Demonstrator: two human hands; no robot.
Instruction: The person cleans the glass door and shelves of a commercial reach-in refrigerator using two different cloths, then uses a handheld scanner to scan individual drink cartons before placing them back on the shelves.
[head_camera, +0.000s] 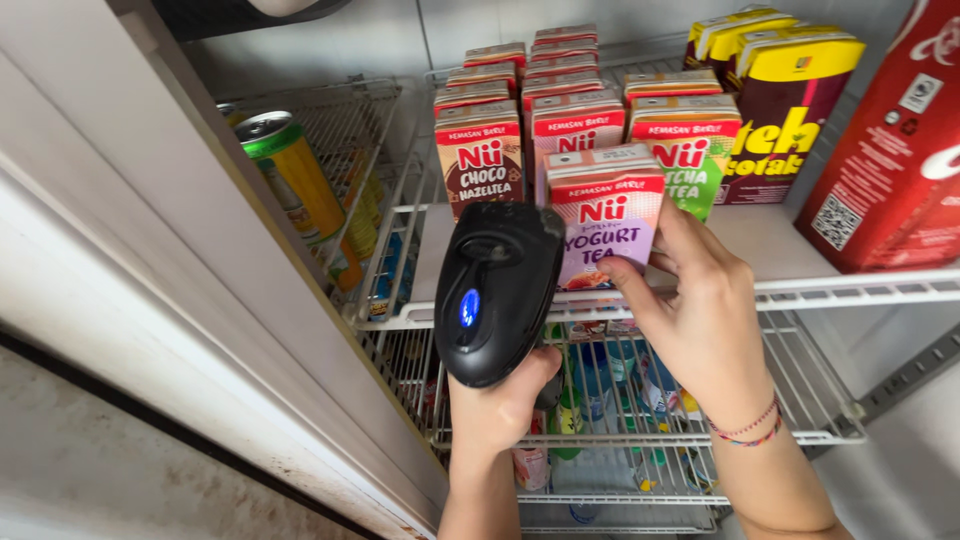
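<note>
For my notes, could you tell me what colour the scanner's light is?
Blue, on the black scanner, seen in the head view.

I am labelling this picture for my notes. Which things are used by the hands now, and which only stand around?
In use:
- black handheld scanner, gripped by the left hand
- pink and purple drink carton, held by the right hand at the front of the wire shelf

Only standing around:
- brown carton
- green carton
- yellow-topped cartons
- red box
- cans
- bottles below

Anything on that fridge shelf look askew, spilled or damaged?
One carton sits out of its row at the shelf edge, held by the right hand. The left hand holds a scanner. No spills.
</note>
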